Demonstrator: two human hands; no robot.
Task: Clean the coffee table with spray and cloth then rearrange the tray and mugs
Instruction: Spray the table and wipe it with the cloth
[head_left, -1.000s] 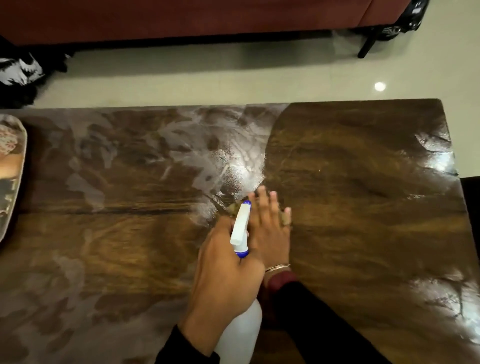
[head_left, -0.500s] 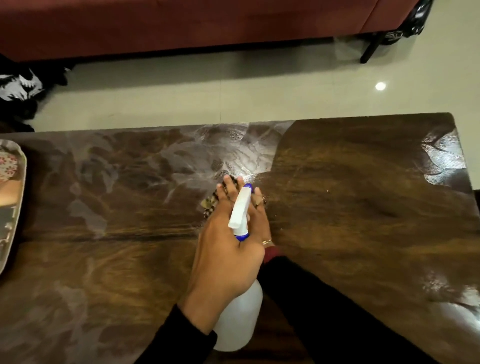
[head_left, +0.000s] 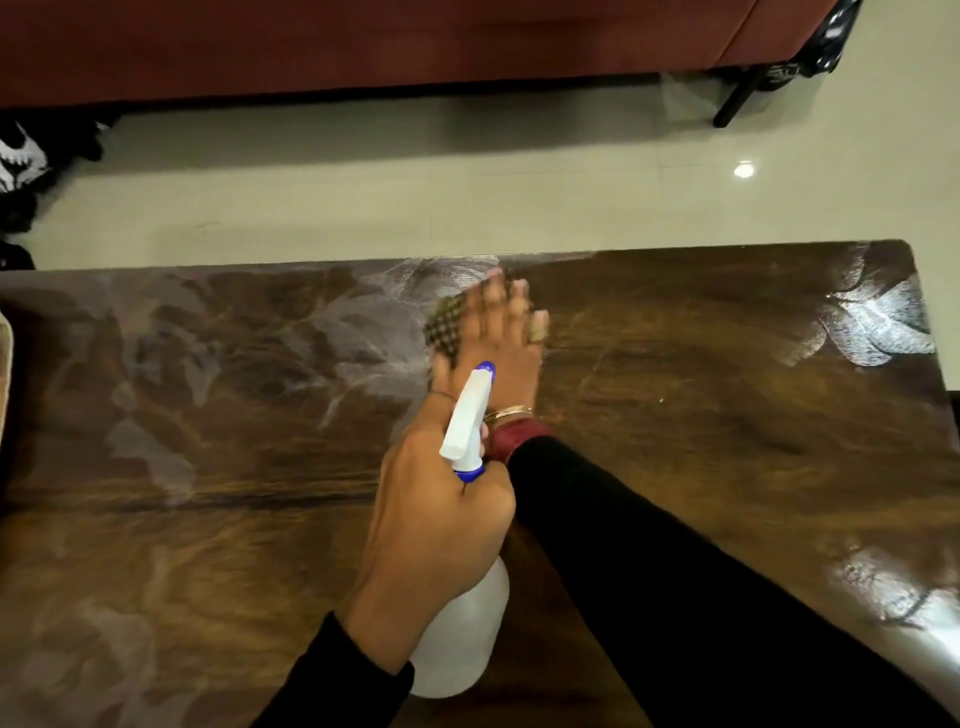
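Head view, looking forward and down: the coffee table (head_left: 727, 415) fills the lower two thirds of the frame, its glossy dark wood top showing pale, cloudy smears over the left half and a clearer grain over the right half. The right hand (head_left: 498, 338) lies flat, palm down, on the table near its far edge, at the boundary between the smeared and the clear zones. Its fingers are spread and pressed onto the cloth (head_left: 445, 328), a checked fabric that protrudes from under the hand on its left side; the hand is not closed around the cloth but pins it against the surface. A ring and a thin bangle are visible on this hand, which appears slightly blurred. The right forearm, in a black sleeve with a dark red cuff, runs diagonally from the lower right corner. The left hand (head_left: 441, 525) is clenched around the neck of the spray bottle (head_left: 462, 618), a translucent white container with a white trigger head and blue nozzle tip. The bottle is held above the table, tilted, nozzle directed toward the right hand. The edge of the tray (head_left: 5, 374) is only just visible at the left border. Beyond the table lie a pale tiled floor and the base of a red sofa (head_left: 363, 47).
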